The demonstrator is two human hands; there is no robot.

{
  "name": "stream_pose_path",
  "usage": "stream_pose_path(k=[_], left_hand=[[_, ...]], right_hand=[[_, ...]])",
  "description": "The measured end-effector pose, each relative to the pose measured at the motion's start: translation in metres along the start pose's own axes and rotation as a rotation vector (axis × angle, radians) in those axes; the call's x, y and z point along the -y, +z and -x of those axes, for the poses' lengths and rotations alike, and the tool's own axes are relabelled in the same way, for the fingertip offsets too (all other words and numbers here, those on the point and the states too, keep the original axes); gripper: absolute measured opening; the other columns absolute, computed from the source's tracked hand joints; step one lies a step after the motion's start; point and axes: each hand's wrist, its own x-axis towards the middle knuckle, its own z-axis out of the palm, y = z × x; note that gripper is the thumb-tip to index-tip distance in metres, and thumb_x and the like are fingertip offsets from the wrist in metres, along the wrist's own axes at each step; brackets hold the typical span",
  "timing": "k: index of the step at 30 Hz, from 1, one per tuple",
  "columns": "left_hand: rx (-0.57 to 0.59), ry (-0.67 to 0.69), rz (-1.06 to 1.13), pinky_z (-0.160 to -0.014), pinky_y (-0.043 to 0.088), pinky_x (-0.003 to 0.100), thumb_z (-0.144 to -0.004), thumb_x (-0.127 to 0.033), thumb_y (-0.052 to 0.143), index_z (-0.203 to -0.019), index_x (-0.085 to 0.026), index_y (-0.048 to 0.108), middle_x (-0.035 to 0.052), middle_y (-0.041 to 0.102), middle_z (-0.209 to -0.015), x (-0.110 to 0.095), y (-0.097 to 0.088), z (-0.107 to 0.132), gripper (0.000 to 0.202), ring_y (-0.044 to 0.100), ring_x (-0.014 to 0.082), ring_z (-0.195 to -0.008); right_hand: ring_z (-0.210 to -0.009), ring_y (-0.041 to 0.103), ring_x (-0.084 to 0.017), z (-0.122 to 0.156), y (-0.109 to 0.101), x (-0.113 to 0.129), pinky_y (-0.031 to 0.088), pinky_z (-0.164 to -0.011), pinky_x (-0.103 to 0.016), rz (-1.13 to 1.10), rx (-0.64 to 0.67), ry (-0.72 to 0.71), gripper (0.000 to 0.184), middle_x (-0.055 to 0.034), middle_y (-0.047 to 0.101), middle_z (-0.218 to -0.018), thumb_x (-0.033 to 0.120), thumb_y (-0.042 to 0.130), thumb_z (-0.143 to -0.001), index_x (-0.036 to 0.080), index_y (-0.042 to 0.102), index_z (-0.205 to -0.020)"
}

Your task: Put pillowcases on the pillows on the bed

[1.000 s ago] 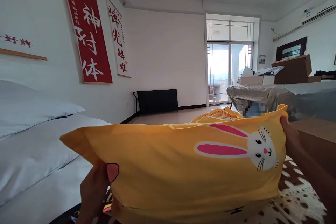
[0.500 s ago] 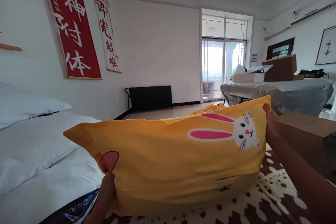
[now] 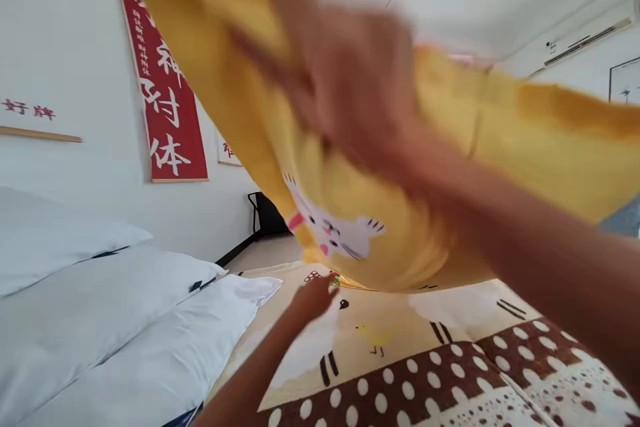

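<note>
A yellow pillow (image 3: 435, 240) with a white rabbit face print is lifted high across the view, blurred by motion. My right hand (image 3: 350, 73) is closed on its fabric near the top middle. Below it, my left hand (image 3: 315, 297) reaches out low over the patterned blanket (image 3: 385, 320), its thumb and fingers apart. Just beyond those fingers, a bit of yellow cloth (image 3: 350, 282) shows under the pillow, mostly hidden. Whether the left fingertips touch that cloth I cannot tell.
White pillows (image 3: 125, 307) are piled on the left. A red scroll (image 3: 167, 100) hangs on the wall. Behind the pillow stands a black folded panel (image 3: 273, 217), partly covered. An air conditioner (image 3: 590, 33) is high on the right wall.
The yellow pillow has gone from lying level between both hands to being raised in my right hand. My left hand has let go of it and moved forward over the blanket.
</note>
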Motion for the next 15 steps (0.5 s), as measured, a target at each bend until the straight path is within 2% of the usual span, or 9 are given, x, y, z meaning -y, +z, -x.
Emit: stream_pose_path(k=[2,3,5,7,8,9,12,13,15], left_hand=[[0.066,0.129,-0.074,-0.062,0.044,0.029,-0.08,-0.032,0.052,-0.061,-0.019,0.06,0.0054,0.065,-0.067,-0.014,-0.003,0.05,0.025,0.062,0.0198,-0.066],[-0.015,0.279,-0.148,-0.057,0.041,0.028,-0.086,-0.032,0.042,-0.055,-0.019,0.055,0.0042,0.06,-0.057,-0.017,-0.012,0.075,0.036,0.058,0.0174,-0.057],[-0.437,0.475,-0.168,-0.054,0.039,0.027,-0.089,-0.026,0.039,-0.053,-0.019,0.046,0.0004,0.049,-0.049,-0.021,-0.044,0.111,0.038,0.049,0.0126,-0.047],[-0.896,0.459,-0.17,-0.059,0.042,0.027,-0.087,-0.023,0.047,-0.064,-0.021,0.047,-0.0006,0.049,-0.056,-0.022,-0.088,0.127,0.023,0.049,0.013,-0.054],[-1.033,0.445,-0.187,-0.067,0.045,0.03,-0.085,-0.025,0.051,-0.078,-0.021,0.052,0.002,0.055,-0.068,-0.023,-0.109,0.127,0.008,0.054,0.0162,-0.065],[-1.102,0.447,-0.181,-0.077,0.046,0.035,-0.083,-0.029,0.055,-0.095,-0.021,0.054,0.0069,0.06,-0.085,-0.024,-0.127,0.123,0.014,0.057,0.0215,-0.083],[-0.985,0.417,0.004,-0.099,0.038,0.046,-0.076,-0.042,0.06,-0.137,-0.024,0.03,0.0135,0.041,-0.136,-0.021,-0.154,0.098,0.07,0.04,0.0324,-0.125],[-0.866,0.374,0.114,-0.099,0.04,0.046,-0.075,-0.045,0.06,-0.14,-0.027,0.026,0.0114,0.039,-0.14,-0.017,-0.154,0.09,0.076,0.04,0.0328,-0.126],[-0.535,0.258,0.344,-0.085,0.049,0.043,-0.07,-0.049,0.063,-0.132,-0.027,0.038,0.0088,0.054,-0.125,-0.008,-0.143,0.077,0.07,0.054,0.0323,-0.11]], right_hand=[[-0.065,0.054,-0.011,0.028,0.039,0.002,0.03,-0.056,-0.021,0.162,0.107,-0.103,0.05,0.0038,0.049,-0.061,0.057,0.04,-0.089,0.013,0.063,-0.085],[-0.059,0.05,-0.01,0.044,0.059,-0.003,0.028,-0.053,-0.022,0.24,0.171,-0.153,0.051,0.0034,0.048,-0.058,0.059,0.041,-0.088,0.013,0.061,-0.078],[-0.051,0.045,-0.01,0.073,0.094,-0.014,0.025,-0.05,-0.024,0.313,0.263,-0.217,0.056,0.0019,0.047,-0.053,0.062,0.032,-0.091,0.016,0.054,-0.069],[-0.052,0.046,-0.011,0.091,0.119,-0.019,0.025,-0.049,-0.025,0.279,0.257,-0.208,0.056,0.0007,0.05,-0.054,0.062,0.027,-0.092,0.017,0.05,-0.068],[-0.054,0.048,-0.011,0.094,0.126,-0.018,0.025,-0.05,-0.024,0.241,0.246,-0.207,0.053,0.0006,0.052,-0.056,0.06,0.027,-0.093,0.018,0.05,-0.071],[-0.056,0.05,-0.011,0.095,0.131,-0.014,0.026,-0.051,-0.024,0.193,0.239,-0.212,0.05,0.0008,0.054,-0.059,0.057,0.027,-0.094,0.018,0.05,-0.074],[-0.058,0.051,-0.009,0.091,0.128,0.001,0.027,-0.052,-0.022,0.006,0.231,-0.179,0.035,0.0026,0.058,-0.067,0.045,0.029,-0.098,0.019,0.051,-0.089],[-0.058,0.05,-0.008,0.09,0.123,0.005,0.028,-0.052,-0.021,-0.058,0.226,-0.131,0.031,0.0031,0.058,-0.068,0.041,0.029,-0.098,0.02,0.051,-0.095],[-0.057,0.049,-0.007,0.09,0.115,0.01,0.03,-0.054,-0.02,-0.178,0.214,-0.02,0.028,0.004,0.057,-0.069,0.035,0.027,-0.099,0.019,0.049,-0.103]])
